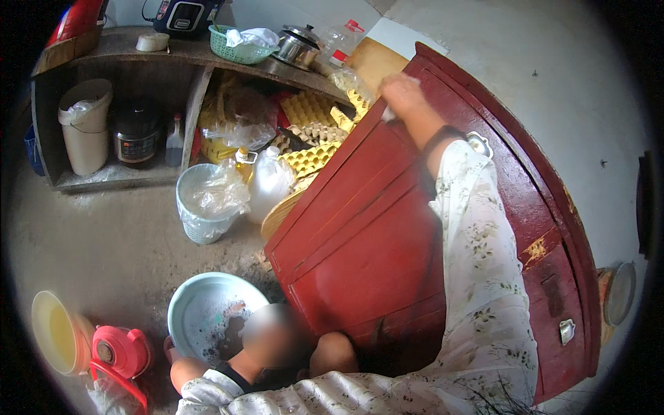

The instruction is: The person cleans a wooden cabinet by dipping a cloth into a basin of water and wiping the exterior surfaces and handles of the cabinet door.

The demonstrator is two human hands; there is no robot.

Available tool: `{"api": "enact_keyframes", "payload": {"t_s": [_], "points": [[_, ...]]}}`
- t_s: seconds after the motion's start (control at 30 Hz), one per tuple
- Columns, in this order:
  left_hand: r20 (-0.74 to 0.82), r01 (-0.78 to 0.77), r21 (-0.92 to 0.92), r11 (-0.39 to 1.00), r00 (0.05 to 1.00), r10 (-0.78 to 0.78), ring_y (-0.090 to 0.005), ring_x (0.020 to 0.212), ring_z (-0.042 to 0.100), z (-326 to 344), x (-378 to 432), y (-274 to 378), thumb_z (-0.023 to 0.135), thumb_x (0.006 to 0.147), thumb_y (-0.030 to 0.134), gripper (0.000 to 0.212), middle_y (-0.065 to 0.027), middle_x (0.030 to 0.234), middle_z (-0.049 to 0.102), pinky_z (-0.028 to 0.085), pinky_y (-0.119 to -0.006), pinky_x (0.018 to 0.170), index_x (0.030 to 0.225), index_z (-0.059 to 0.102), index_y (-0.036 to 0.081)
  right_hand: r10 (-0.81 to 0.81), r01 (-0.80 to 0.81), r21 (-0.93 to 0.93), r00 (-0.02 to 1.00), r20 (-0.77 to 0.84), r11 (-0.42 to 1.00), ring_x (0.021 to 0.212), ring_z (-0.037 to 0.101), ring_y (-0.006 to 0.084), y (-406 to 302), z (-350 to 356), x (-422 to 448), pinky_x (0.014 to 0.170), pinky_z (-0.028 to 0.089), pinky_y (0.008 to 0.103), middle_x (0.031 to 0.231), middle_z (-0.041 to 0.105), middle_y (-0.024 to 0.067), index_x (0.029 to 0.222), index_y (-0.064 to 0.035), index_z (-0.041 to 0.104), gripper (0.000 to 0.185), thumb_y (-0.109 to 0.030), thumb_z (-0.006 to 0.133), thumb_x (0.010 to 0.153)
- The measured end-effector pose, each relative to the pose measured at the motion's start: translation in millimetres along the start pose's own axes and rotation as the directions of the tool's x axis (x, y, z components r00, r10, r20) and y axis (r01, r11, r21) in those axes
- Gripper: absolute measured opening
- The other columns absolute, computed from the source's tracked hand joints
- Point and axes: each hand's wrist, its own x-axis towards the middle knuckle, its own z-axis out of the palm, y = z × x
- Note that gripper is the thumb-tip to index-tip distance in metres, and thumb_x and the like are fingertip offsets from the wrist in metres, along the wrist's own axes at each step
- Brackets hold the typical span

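At the far upper edge of a dark red painted wooden cabinet [363,244], my right hand [402,96] presses a white cloth [388,114] against the door side. Most of the cloth is hidden under the fingers. My right arm reaches across the cabinet front, past a metal drawer pull [480,144]. My left forearm reaches over the rim of a pale blue basin [199,295] on the floor. A blurred patch covers my left hand [275,337], so its fingers do not show. Murky, sudsy water [207,321] lies in the basin.
Left of the basin stand a bucket of yellowish liquid [62,340] and a pink kettle-like container [118,351]. A lined wastebasket [202,228], a white plastic jug [267,181] and yellow egg trays [311,158] crowd the cabinet's left side. A low shelf unit [199,111] runs behind.
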Motion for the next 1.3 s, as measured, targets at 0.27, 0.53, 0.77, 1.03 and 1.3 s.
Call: {"api": "enact_keyframes", "payload": {"t_s": [0.27, 0.53, 0.77, 1.03, 1.3], "points": [[0.104, -0.066, -0.02, 0.998, 0.992, 0.067, -0.0251, 0.077, 0.061, 18.0, 15.1, 5.1, 0.057, 0.082, 0.026, 0.017, -0.0078, 0.084, 0.062, 0.048, -0.039, 0.067, 0.089, 0.065, 0.012, -0.04, -0.13, -0.355, 0.9, -0.434, 0.926, 0.103, 0.055, 0.0228, 82.7, -33.2, -12.3, 0.09, 0.045, 0.0395, 0.103, 0.059, 0.0066, 0.101, -0.0066, 0.064, 0.021, -0.012, 0.055, 0.083], [0.111, -0.089, -0.026, 0.996, 0.99, 0.091, -0.0262, 0.076, 0.061, 16.9, 12.5, 11.8, 0.056, 0.082, 0.026, 0.018, -0.0089, 0.083, 0.063, 0.048, -0.041, 0.068, 0.088, 0.066, 0.012, 0.057, -0.174, -0.302, 0.931, -0.36, 0.937, 0.094, 0.058, 0.0226, 95.5, -65.7, -80.1, 0.081, 0.045, 0.0358, 0.099, 0.058, 0.0064, 0.107, -0.0047, 0.061, 0.026, -0.011, 0.055, 0.083], [0.374, 0.024, -0.04, 0.999, 0.927, -0.008, -0.0302, 0.085, 0.062, 3.4, 8.6, 14.2, 0.055, 0.084, 0.03, 0.025, -0.0127, 0.093, 0.064, 0.048, -0.043, 0.076, 0.097, 0.064, 0.01, 0.005, -0.098, -0.215, 0.917, -0.399, 0.972, 0.092, 0.058, 0.022, 99.6, -139.1, -185.9, 0.08, 0.046, 0.0348, 0.097, 0.057, 0.0071, 0.108, -0.0046, 0.058, 0.027, -0.009, 0.053, 0.082], [0.771, 0.279, -0.047, 0.959, 0.621, -0.143, -0.0359, 0.112, 0.058, 40.0, -9.6, -17.0, 0.057, 0.087, 0.037, 0.044, -0.0176, 0.12, 0.062, 0.046, -0.046, 0.095, 0.121, 0.06, 0.01, 0.166, -0.187, -0.268, 0.981, -0.101, 0.945, 0.123, 0.05, 0.0258, 111.2, -230.4, -334.2, 0.102, 0.043, 0.0359, 0.134, 0.052, 0.0108, 0.13, -0.0085, 0.052, 0.043, -0.007, 0.05, 0.087], [0.832, 0.296, -0.075, 0.952, 0.544, -0.103, -0.0364, 0.106, 0.061, 119.7, -39.1, -32.4, 0.067, 0.081, 0.042, 0.045, -0.0194, 0.113, 0.064, 0.048, -0.044, 0.093, 0.111, 0.067, 0.007, 0.434, -0.443, -0.291, 0.895, -0.1, 0.848, 0.116, 0.055, 0.0302, 111.5, -324.4, -518.7, 0.1, 0.044, 0.0399, 0.124, 0.057, 0.0141, 0.13, -0.0088, 0.052, 0.045, -0.002, 0.049, 0.086]]}}
